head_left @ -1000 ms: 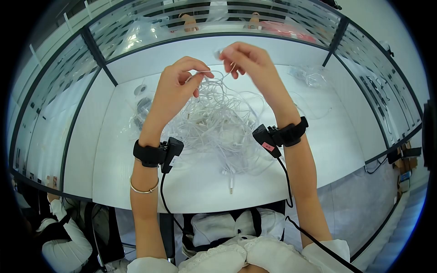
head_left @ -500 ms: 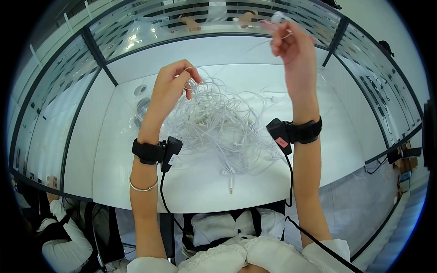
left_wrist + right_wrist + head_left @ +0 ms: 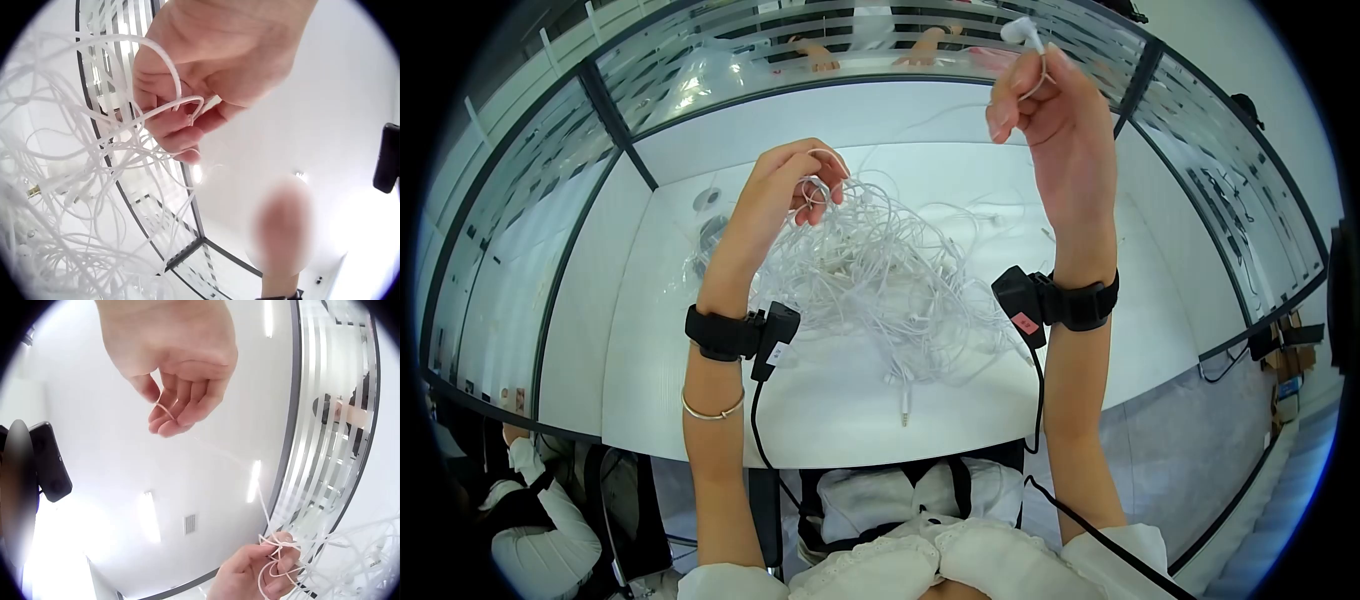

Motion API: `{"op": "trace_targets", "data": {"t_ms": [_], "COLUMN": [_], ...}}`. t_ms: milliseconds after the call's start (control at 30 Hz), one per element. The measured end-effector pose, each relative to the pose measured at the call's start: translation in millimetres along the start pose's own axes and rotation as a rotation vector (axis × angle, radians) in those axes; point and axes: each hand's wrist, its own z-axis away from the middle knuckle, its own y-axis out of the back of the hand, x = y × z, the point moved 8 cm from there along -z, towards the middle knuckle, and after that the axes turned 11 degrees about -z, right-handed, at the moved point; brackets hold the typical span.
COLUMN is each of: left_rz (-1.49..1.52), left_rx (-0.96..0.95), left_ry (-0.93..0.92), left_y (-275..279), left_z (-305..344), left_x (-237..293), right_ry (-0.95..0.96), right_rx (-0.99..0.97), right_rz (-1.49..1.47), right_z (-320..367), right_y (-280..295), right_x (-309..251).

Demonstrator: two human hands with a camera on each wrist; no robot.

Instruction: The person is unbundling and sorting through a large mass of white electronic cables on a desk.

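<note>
In the head view a tangled pile of white earphone cables (image 3: 880,270) covers the middle of the white table. At its upper left edge the left hand (image 3: 785,195) has curled fingers with white cable looped through them; the left wrist view shows this hand (image 3: 219,62) with strands between its fingers. Raised high at the upper right, the right hand (image 3: 1065,140) pinches a thin white cable, with a white earbud (image 3: 1020,32) above its fingertips. In the right wrist view the right hand (image 3: 178,369) holds the cable (image 3: 165,410), which stretches faintly toward the other hand.
A glass-topped partition (image 3: 870,115) rings the white table (image 3: 800,425). A roll (image 3: 708,200) and clear plastic (image 3: 708,240) lie left of the pile. One cable's plug (image 3: 905,412) points toward the front edge. Another person's hands (image 3: 920,50) show beyond the glass.
The right hand has moved up and to the right, away from the left hand, drawing out a cable with its earbud. The left hand has shifted slightly left and down, its fingers more curled round the strands.
</note>
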Motion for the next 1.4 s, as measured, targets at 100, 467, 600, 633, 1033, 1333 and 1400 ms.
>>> {"op": "trace_targets", "data": {"t_ms": [100,467,600,633,1033,1333,1400], "left_rz": [-0.006,0.052,0.029,0.040,-0.020,0.036,0.028], "left_rx": [-0.034,0.002,-0.001,-0.001,-0.078,0.091,0.101], "left_ry": [-0.015,-0.029,-0.021,-0.028,-0.097,-0.030,-0.067], "left_y": [-1,-4,-5,-5,-12,-4,-6], "left_z": [0,2,0,-1,3,-3,-4], "left_x": [-1,4,3,2,12,-2,0], "right_ry": [-0.054,-0.606,-0.634,-0.649,-0.536,-0.360,-0.336], "right_rx": [-0.074,-0.354,-0.315,-0.319,-0.083,-0.095,-0.076], "right_rz": [0.083,0.638,0.656,0.674,0.611,0.598,0.677], "right_z": [3,32,34,36,28,22,21], "right_y": [-12,-32,-37,-40,-33,-30,-31], "right_x": [7,73,84,86,96,103,99]}}
